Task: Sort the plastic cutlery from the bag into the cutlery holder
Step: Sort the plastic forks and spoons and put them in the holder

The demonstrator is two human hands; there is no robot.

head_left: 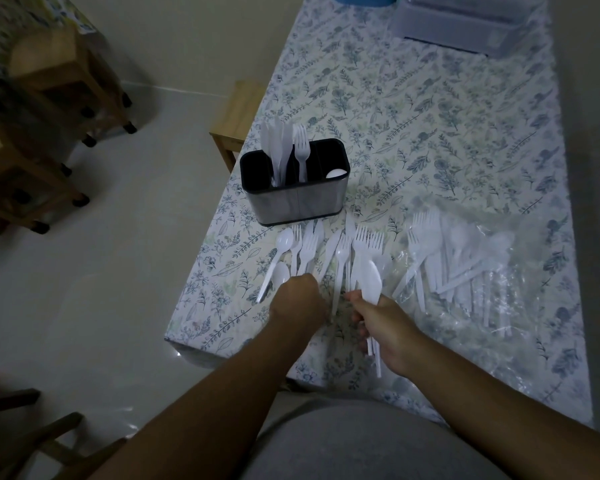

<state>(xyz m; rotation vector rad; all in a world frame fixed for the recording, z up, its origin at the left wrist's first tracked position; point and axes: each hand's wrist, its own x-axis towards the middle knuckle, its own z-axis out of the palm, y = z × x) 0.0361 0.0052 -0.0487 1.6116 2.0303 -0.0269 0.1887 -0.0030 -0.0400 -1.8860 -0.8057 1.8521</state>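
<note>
— Cutlery point(321, 252) lies loose near our left edge of the surface point(430, 109), just this side of the cutlery holder point(293, 188); more sits in the bag point(465, 258) to the right. The far half is open.

— And our hands?

— Our left hand point(297, 299) is curled over the handle ends; we cannot tell what it grips. Our right hand point(383, 327) has its fingers point(357, 318) wrapped round a bundle of knives point(369, 282).
</note>
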